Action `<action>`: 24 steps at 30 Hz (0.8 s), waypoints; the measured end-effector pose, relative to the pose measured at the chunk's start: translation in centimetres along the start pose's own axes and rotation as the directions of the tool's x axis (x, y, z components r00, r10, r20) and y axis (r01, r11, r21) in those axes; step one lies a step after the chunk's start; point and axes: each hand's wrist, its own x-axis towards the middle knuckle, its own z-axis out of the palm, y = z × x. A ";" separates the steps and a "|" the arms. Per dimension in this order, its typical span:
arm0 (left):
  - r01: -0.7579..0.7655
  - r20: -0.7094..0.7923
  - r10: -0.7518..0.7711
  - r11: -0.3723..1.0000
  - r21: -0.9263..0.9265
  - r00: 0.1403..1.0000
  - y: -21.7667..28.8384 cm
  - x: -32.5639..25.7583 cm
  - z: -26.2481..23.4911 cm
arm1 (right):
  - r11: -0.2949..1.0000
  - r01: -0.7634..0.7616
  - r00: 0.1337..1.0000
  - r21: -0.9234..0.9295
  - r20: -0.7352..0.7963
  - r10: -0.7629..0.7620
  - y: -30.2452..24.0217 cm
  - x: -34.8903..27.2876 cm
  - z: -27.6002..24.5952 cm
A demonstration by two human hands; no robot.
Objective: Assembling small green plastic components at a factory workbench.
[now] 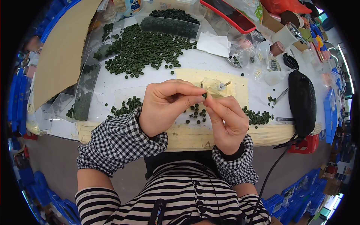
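Above the front of the table, my left hand [165, 107] and my right hand [229, 120] meet at the fingertips. Pinched between them is a small dark green round piece [204, 95], mostly covered by the fingers. Just beyond the hands, a small fixture with a brass-coloured pin [225, 85] stands on a cream pad [240, 98]. Loose green pieces [196, 112] lie below the fingers. More form a small heap [131, 105] beside my left wrist and another heap [258, 117] right of my right hand. A large pile [144, 48] spreads farther back.
A cardboard sheet [63, 48] leans at the left by clear plastic bins [86, 90]. At the back are a bin of dark pieces [170, 28], folded white paper [213, 44] and a red-cased phone [230, 15]. Tweezers [281, 96] lie near a black pouch [302, 101] with a trailing cable.
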 end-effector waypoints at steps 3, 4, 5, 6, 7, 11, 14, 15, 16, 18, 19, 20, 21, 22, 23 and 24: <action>0.003 -0.002 -0.003 1.000 0.016 1.000 0.1 0.1 0.1 | 1.000 0.002 1.000 -0.005 -0.001 -0.002 0.0 0.0 0.0; 0.006 -0.004 -0.006 1.000 0.016 1.000 0.1 0.1 0.1 | 1.000 0.004 1.000 -0.007 -0.001 -0.004 0.0 0.0 0.0; 0.009 -0.005 -0.009 1.000 0.017 1.000 0.1 0.0 0.0 | 1.000 0.005 1.000 -0.010 0.000 -0.005 0.0 0.0 0.0; 0.012 -0.005 -0.012 1.000 0.016 1.000 0.1 0.0 0.0 | 1.000 0.004 1.000 -0.010 0.002 -0.004 0.0 0.0 -0.1; 0.007 -0.001 -0.007 1.000 0.014 1.000 0.1 0.0 0.0 | 1.000 0.003 1.000 -0.011 0.004 -0.003 0.0 0.1 -0.1; -0.008 0.020 0.008 1.000 0.011 1.000 0.2 0.0 0.0 | 0.999 0.033 0.999 -0.019 -0.004 -0.033 0.2 -0.1 0.0; -0.022 0.033 0.022 1.000 0.017 0.999 0.6 0.1 0.1 | 0.998 0.065 0.998 -0.020 -0.019 -0.066 0.0 0.0 0.0; -0.028 0.037 0.027 0.999 0.020 0.999 0.6 0.1 0.1 | 0.997 0.069 0.997 -0.023 -0.026 -0.069 0.0 -0.1 0.0; -0.028 0.039 0.027 0.999 0.020 0.999 0.6 0.1 0.1 | 0.997 0.072 0.997 -0.027 -0.033 -0.073 0.1 -0.1 0.0; -0.029 0.043 0.028 0.999 0.019 0.999 0.5 0.1 0.1 | 0.997 0.076 0.996 -0.035 -0.040 -0.077 0.1 -0.2 0.0; -0.023 0.042 0.022 0.999 0.023 0.999 0.5 0.1 0.1 | 0.996 0.076 0.996 -0.040 -0.039 -0.078 0.0 -0.1 0.0; -0.017 0.041 0.016 0.999 0.027 0.999 0.5 0.0 0.1 | 0.996 0.077 0.996 -0.046 -0.038 -0.078 0.0 -0.1 0.0; -0.011 0.041 0.010 0.999 0.031 0.999 0.6 0.0 0.1 | 0.996 0.078 0.996 -0.044 -0.041 -0.080 0.0 -0.1 0.0; -0.014 0.040 0.013 0.999 0.029 0.999 0.6 0.0 0.1 | 0.996 0.080 0.996 -0.042 -0.044 -0.082 0.0 -0.1 0.0; -0.018 0.039 0.017 0.999 0.028 0.999 0.6 0.0 0.1 | 0.996 0.082 0.995 -0.040 -0.048 -0.084 0.0 -0.1 0.0; -0.021 0.037 0.020 0.999 0.025 0.999 0.5 0.0 0.1 | 0.996 0.082 0.995 -0.041 -0.047 -0.084 0.1 -0.1 0.0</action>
